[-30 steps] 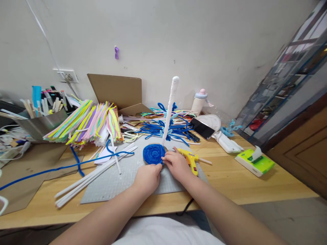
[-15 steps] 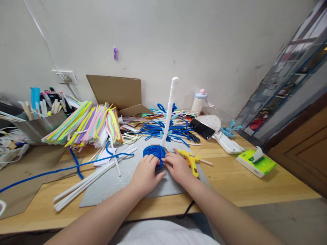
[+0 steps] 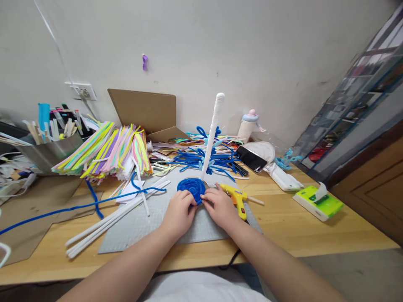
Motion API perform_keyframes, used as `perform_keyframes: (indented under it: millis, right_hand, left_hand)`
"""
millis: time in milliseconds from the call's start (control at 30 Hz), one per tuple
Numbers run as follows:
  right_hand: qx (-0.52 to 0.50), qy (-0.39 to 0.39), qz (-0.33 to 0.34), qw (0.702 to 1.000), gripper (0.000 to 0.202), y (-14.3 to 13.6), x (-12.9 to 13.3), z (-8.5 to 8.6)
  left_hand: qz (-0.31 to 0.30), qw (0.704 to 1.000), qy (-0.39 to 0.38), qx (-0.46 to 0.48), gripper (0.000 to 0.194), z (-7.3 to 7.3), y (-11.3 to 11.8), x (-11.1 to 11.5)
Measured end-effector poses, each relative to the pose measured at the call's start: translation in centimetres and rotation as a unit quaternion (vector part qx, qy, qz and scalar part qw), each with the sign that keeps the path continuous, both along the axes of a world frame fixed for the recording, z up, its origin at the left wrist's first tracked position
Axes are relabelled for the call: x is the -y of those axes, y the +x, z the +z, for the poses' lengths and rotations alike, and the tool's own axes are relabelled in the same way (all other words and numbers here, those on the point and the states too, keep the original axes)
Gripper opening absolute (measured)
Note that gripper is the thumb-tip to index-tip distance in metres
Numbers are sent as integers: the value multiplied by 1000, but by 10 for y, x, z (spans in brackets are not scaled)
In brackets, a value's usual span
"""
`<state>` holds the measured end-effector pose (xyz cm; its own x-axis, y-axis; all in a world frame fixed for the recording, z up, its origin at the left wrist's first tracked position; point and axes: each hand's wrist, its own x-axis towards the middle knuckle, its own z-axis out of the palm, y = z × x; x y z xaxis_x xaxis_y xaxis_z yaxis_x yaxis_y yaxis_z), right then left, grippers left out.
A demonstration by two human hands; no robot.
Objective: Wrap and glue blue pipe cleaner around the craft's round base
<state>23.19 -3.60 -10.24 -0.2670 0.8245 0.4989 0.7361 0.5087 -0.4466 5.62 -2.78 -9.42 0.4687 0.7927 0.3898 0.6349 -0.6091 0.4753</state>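
A flat round coil of blue pipe cleaner (image 3: 190, 186) lies on the grey cutting mat (image 3: 135, 228). My left hand (image 3: 180, 208) presses on its near left edge, fingers curled over it. At its near right edge, my right hand (image 3: 218, 204) pinches the coil's rim with thumb and forefinger. A white wrapped stick (image 3: 213, 134) rises at a tilt just behind the coil, with blue and light-blue loops about its lower part. Whether its foot joins the coil is hidden. Right of my right hand lies a yellow hot glue gun (image 3: 236, 199).
White pipe cleaners (image 3: 116, 220) and a long blue one (image 3: 75, 207) lie to the left. Multicoloured bundles (image 3: 110, 153) stand behind them. Blue stems (image 3: 189, 158), a phone (image 3: 251, 159), a bottle (image 3: 247, 126) and a green tissue pack (image 3: 318, 201) sit further back and right.
The left thumb has drawn in closer to the coil's near edge. The coil and white stick sit slightly further right in the view, which has shifted a little.
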Motion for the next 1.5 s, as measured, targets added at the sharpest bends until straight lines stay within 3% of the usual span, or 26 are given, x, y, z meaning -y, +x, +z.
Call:
perform_keyframes:
  millis: [233,400,467,533,633,700,800,933,1033,1100,1200,1300,1400,1433,1500]
  right_hand:
    - [-3,7,1,1000,17,-1,0,-3]
    - [-51,17,13,998,28,6,8,5]
    - [-92,49,-31,994,28,18,14,12]
    - [-126,63,-130,981,23,34,20,18]
    - [-67,-71,-292,951,22,59,28,25]
    - [27,-201,-345,916,33,72,32,25]
    - [107,-307,-343,881,47,78,34,20]
    - [121,-312,-336,880,32,79,26,12]
    - [43,-322,-317,891,18,84,21,7]
    - [-91,-340,-299,887,17,88,22,6]
    - [-361,-369,-200,833,25,91,28,12]
    - [-578,-386,-77,714,28,91,35,19]
    - [-689,-381,-38,615,23,91,34,23]
    - [-707,-368,-42,602,25,92,33,23]
    - [-717,-339,-75,605,25,91,32,22]
  left_hand:
    - [71,997,-17,6,7,1,1,1]
    - [44,998,-39,-30,7,8,-2,-7]
    - [11,998,-44,-50,8,13,-4,-11]
    - [-21,996,-43,-73,9,18,-6,-15]
    - [-57,992,-39,-104,11,23,-8,-18]
    - [-75,990,-36,-113,12,24,-9,-19]
    - [-90,989,-27,-113,17,24,-12,-17]
    - [-105,987,-15,-116,24,22,-16,-15]
    - [-113,986,5,-123,37,20,-16,-15]
    - [-123,983,26,-131,36,18,-15,-15]
    - [-146,977,54,-142,26,16,-12,-16]
    - [-149,975,67,-150,20,13,-8,-16]
    - [-139,978,68,-137,17,7,-7,-16]
    - [-135,980,68,-129,16,5,-6,-16]
    - [-128,982,71,-116,17,2,-6,-16]
